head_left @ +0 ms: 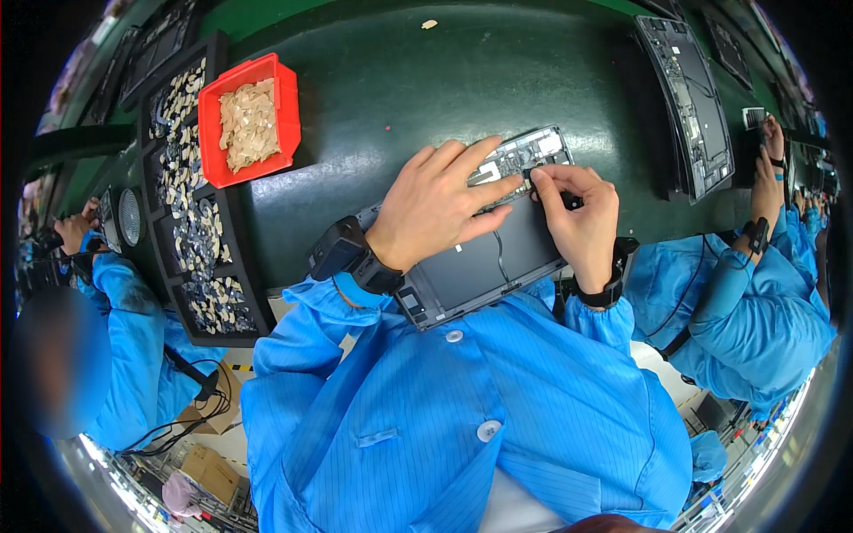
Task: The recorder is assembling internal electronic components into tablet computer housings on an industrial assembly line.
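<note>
The tablet (pixel 484 253) lies long axis slanting up-right. The left hand (pixel 440 206) presses flat, fingers spread; the right hand (pixel 582 218) pinches a small part at its upper-right end.

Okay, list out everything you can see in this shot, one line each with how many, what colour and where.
opened device chassis: one, dark grey with exposed boards, on the belt in front of the person, under both hands
red bin: one, red, holding pale flat pieces, upper left on the belt
black parts tray: one, black, compartments of small silvery parts, left of the bin and running down the left side
second opened chassis: one, dark, upper right on the belt
green belt: one, dark green, across the top half
co-workers in blue coats: two, one at left, one at right
left hand: one, lying flat on the chassis, black wristband
right hand: one, fingertips pinched at the board edge, black wristband
</note>
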